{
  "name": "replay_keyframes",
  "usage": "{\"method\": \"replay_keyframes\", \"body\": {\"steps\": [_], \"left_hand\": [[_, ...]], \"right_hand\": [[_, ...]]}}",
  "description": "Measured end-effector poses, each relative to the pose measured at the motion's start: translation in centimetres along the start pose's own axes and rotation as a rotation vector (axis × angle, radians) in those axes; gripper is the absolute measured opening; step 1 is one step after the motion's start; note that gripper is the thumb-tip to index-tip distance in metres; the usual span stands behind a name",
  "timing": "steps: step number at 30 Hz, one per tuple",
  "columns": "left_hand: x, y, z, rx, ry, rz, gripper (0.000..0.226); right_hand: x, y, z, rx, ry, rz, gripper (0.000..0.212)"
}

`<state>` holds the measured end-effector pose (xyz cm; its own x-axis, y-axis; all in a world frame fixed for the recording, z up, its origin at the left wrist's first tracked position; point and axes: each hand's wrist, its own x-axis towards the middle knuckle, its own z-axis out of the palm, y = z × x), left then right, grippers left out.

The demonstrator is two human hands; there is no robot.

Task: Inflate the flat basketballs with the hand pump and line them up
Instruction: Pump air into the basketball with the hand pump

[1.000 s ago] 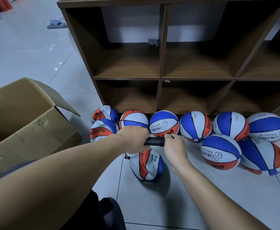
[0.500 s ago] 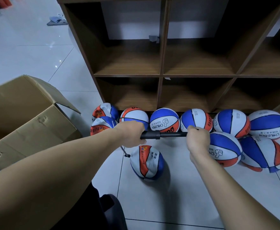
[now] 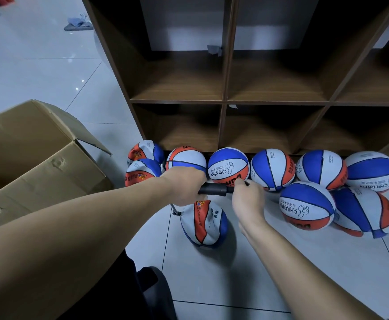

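The left hand [image 3: 184, 185] was curled round the black barrel of the hand pump [image 3: 214, 189], its grip closed fully on the tube. The right hand [image 3: 249, 199] sat at the barrel's other end with its fingers bent tight round the pump handle, which its grip hid almost wholly; the two hands were close together, only a short length of barrel showing between them. From below the left grip a thin hose [image 3: 174, 209] ran down to the slack basketball [image 3: 204, 224], which lay on the floor tiles [image 3: 304, 262] just under both hands, creased and only partly filled.

Beyond the hands a row of basketballs [image 3: 273, 169] rested on the floor against the foot of the brown wooden shelf unit [image 3: 223, 100]. To the right of the right grip lay a rounder ball marked CHILDREN [image 3: 306, 205], with a crumpled one [image 3: 365, 211] touching it on its far side. To the left of the left grip two more flat balls [image 3: 142, 167] were stacked one against the other, and further left stood an open cardboard box [image 3: 38, 162].
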<state>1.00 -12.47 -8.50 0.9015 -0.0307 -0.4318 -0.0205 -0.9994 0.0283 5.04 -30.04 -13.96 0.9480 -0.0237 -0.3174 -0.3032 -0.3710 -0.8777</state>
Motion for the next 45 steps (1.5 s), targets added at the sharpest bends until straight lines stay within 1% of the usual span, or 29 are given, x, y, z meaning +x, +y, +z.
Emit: {"method": "replay_keyframes", "body": {"steps": [5,10,14,17,21,24,27,32,37,42,45], "left_hand": [[0.3,0.3,0.1,0.009,0.018,0.01,0.027],[0.5,0.2,0.4,-0.029,-0.005,0.009,0.03],[0.6,0.2,0.8,-0.108,-0.015,0.014,0.031],[0.6,-0.8,0.7,-0.081,-0.05,-0.01,0.026],[0.4,-3.1,0.7,-0.068,-0.096,-0.106,0.031],[0.7,-2.4,1.1,-0.082,-0.097,-0.11,0.033],[0.8,-1.3,1.2,-0.054,-0.056,-0.086,0.033],[0.3,-1.1,1.0,-0.048,0.001,-0.042,0.028],[0.1,-0.8,0.9,-0.043,0.024,-0.027,0.025],[0.2,-0.4,0.5,-0.005,0.02,0.001,0.024],[0.4,-0.1,0.7,0.023,0.028,0.012,0.027]], "right_hand": [[-0.5,0.1,0.4,0.032,-0.072,0.003,0.038],[0.1,0.1,0.5,0.067,-0.153,0.051,0.033],[1.2,0.0,-0.5,-0.018,-0.208,0.027,0.028],[1.9,0.1,-1.9,-0.073,-0.163,0.008,0.027],[4.2,0.9,-4.4,-0.062,-0.043,0.094,0.027],[4.2,0.4,-4.7,-0.006,0.023,0.127,0.03],[3.1,-0.1,-3.6,-0.037,0.08,0.081,0.032],[2.0,-0.2,-2.1,-0.041,0.061,0.02,0.035],[1.0,-0.3,-0.9,-0.009,0.025,-0.019,0.032],[-0.1,-0.1,-0.1,0.036,-0.028,0.017,0.03],[-0.6,-0.1,0.2,0.066,-0.066,0.039,0.029]]}}
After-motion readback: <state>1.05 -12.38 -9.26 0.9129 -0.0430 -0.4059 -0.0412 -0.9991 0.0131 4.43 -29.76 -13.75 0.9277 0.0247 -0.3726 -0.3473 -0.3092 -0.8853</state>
